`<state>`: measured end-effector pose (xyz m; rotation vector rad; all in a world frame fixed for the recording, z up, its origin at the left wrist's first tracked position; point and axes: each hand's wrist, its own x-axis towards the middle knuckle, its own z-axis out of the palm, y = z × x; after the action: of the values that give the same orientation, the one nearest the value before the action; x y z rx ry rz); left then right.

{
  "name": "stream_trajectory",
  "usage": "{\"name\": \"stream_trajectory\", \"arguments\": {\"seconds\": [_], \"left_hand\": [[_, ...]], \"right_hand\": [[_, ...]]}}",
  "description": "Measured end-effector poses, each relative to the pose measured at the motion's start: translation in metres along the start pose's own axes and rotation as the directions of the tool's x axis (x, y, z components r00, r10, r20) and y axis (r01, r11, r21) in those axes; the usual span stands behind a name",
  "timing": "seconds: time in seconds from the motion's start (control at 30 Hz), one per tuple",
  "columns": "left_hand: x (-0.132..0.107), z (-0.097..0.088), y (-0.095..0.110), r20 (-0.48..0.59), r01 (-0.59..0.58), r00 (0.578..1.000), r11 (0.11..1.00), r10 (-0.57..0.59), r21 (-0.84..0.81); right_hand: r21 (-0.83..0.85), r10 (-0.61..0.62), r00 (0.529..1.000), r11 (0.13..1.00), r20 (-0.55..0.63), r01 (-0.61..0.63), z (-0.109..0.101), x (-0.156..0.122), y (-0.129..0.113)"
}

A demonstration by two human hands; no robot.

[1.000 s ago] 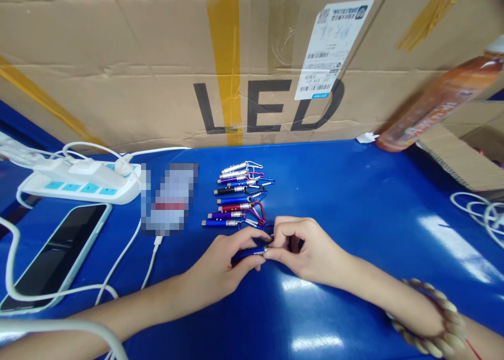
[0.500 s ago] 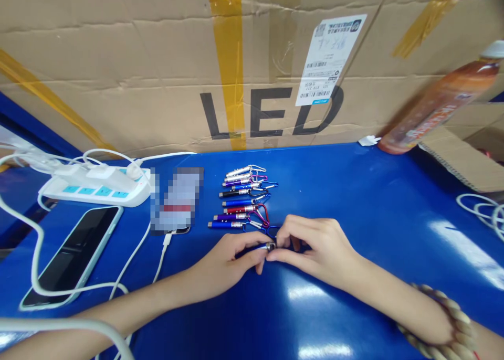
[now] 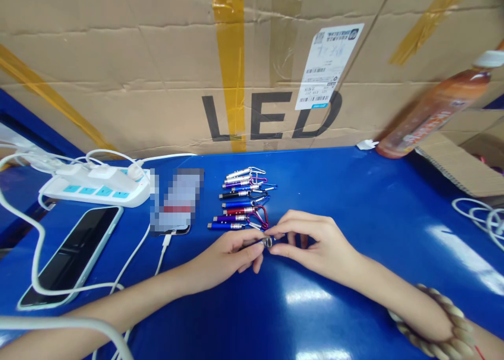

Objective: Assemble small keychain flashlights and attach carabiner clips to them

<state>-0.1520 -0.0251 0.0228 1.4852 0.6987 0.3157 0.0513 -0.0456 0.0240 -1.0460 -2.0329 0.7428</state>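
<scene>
My left hand (image 3: 232,254) is closed round a small keychain flashlight (image 3: 268,242), whose silver end shows between thumb and fingers while most of its body is hidden. At that same end, my right hand (image 3: 309,236) pinches with thumb and forefinger; a bit of blue clip shows by its fingertips. Just beyond the hands lies a column of several more keychain flashlights in silver, purple, blue, black and red, carabiner clips to the right. The nearest is a blue flashlight (image 3: 226,226); above it are a purple flashlight (image 3: 230,219) and a red flashlight (image 3: 239,211).
On the blue table (image 3: 338,192), a phone (image 3: 71,257), a blurred-out phone (image 3: 179,200) on a cable and a white power strip (image 3: 96,189) are at the left. A large cardboard box (image 3: 157,76) stands behind. An orange drink bottle (image 3: 437,110) leans at the right.
The held flashlight has turned, so its silver end faces more toward me. My right fingers have shifted slightly left and opened a little around it. The view has tilted slightly.
</scene>
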Motion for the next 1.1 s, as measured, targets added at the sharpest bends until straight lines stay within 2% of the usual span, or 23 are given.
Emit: {"name": "stream_trajectory", "arguments": {"seconds": [0.1, 0.17, 0.2, 0.23, 0.3, 0.37, 0.4, 0.47, 0.63, 0.83, 0.97, 1.1], "left_hand": [[0.003, -0.004, -0.001, 0.015, 0.011, 1.000, 0.997, -0.009, -0.077], [0.004, -0.006, 0.000, 0.012, 0.036, 0.999, 0.993, -0.035, -0.110], [0.004, -0.007, 0.000, 0.010, 0.047, 0.999, 0.992, -0.046, -0.120], [0.003, -0.007, 0.001, 0.012, 0.052, 0.999, 0.991, -0.051, -0.124], [0.002, -0.007, 0.003, 0.015, 0.051, 0.999, 0.991, -0.050, -0.122], [0.001, -0.007, 0.004, 0.015, 0.041, 0.999, 0.992, -0.039, -0.117], [0.001, -0.006, 0.004, 0.014, 0.039, 0.999, 0.993, -0.038, -0.116], [0.001, -0.006, 0.004, 0.007, 0.046, 0.999, 0.993, -0.045, -0.110], [0.001, -0.005, 0.004, 0.008, 0.062, 0.998, 0.994, -0.061, -0.095], [-0.006, -0.004, 0.018, 0.014, 0.012, 1.000, 0.997, -0.011, -0.078], [-0.011, -0.006, 0.033, -0.056, -0.043, 0.998, 0.999, 0.043, 0.005], [-0.017, -0.007, 0.034, -0.154, -0.033, 0.987, 0.994, 0.048, 0.102]], "right_hand": [[0.096, 0.104, 0.994, 0.990, -0.041, -0.100, -0.006, 0.003, -0.008], [0.306, 0.226, 0.970, 0.933, -0.083, -0.191, -0.011, 0.006, -0.018], [0.454, 0.300, 0.950, 0.860, -0.085, -0.232, -0.013, 0.007, -0.024], [0.606, 0.370, 0.926, 0.753, -0.068, -0.257, -0.016, 0.007, -0.030], [0.831, 0.463, 0.886, 0.494, -0.002, -0.256, -0.020, 0.008, -0.039], [0.921, 0.499, 0.865, 0.306, 0.061, -0.242, -0.021, 0.007, -0.045], [0.934, 0.508, 0.858, 0.260, 0.083, -0.244, -0.021, 0.007, -0.045], [0.936, 0.510, 0.852, 0.226, 0.121, -0.268, -0.019, 0.005, -0.044], [0.911, 0.466, 0.858, 0.219, 0.216, -0.349, -0.008, 0.004, -0.036], [0.903, 0.531, 0.798, 0.132, 0.284, -0.409, -0.002, 0.005, -0.038], [0.892, 0.547, 0.787, 0.149, 0.285, -0.426, 0.000, 0.004, -0.042], [0.873, 0.542, 0.784, 0.174, 0.301, -0.455, 0.001, 0.002, -0.043]]}}
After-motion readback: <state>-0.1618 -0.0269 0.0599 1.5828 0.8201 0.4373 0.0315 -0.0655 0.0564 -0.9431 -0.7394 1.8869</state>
